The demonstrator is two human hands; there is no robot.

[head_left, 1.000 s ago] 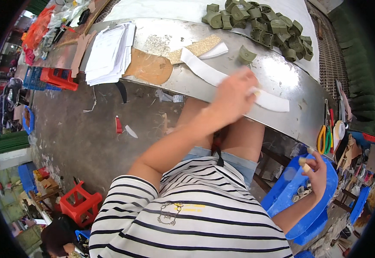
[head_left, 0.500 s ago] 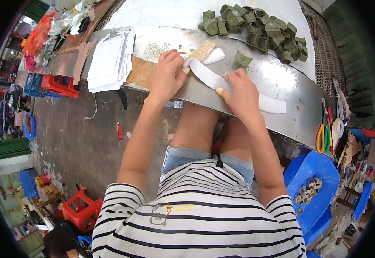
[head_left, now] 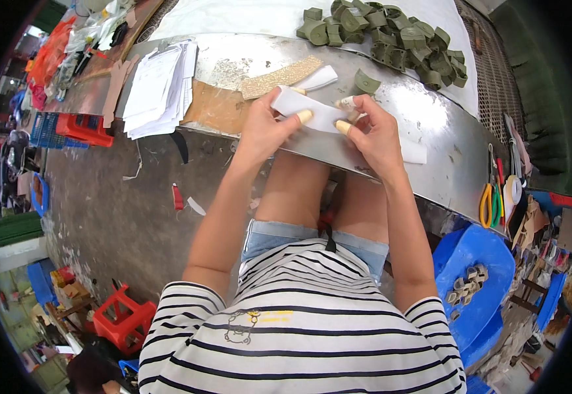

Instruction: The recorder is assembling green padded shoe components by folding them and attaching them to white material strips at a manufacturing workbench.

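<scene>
Both my hands hold a white strip [head_left: 313, 113] just above the front of the metal table. My left hand [head_left: 266, 125] pinches its left end, thumb on top. My right hand [head_left: 374, 131] grips it further along, its thumb pressing the face. Pale yellow covers sit on my thumbs and some fingertips. Beyond the right hand a white end [head_left: 414, 151] lies on the metal; whether it belongs to the same strip is hidden. Past my left hand lie a gold textured strip [head_left: 286, 75] and another white strip [head_left: 319, 79]. One olive-green curved piece [head_left: 366, 83] rests beyond my right hand.
Several olive-green curved pieces [head_left: 391, 39] are heaped at the back. Paper sheets [head_left: 158, 92] and a brown sheet [head_left: 214, 108] lie left. Scissors [head_left: 486, 203] hang at the table's right edge, above a blue chair [head_left: 483, 262] holding small pieces. A red stool [head_left: 125, 318] stands lower left.
My left hand has come nearer and now pinches the white strip's raised left end. The gold strip lies more uncovered. A longer white sliver shows on the floor.
</scene>
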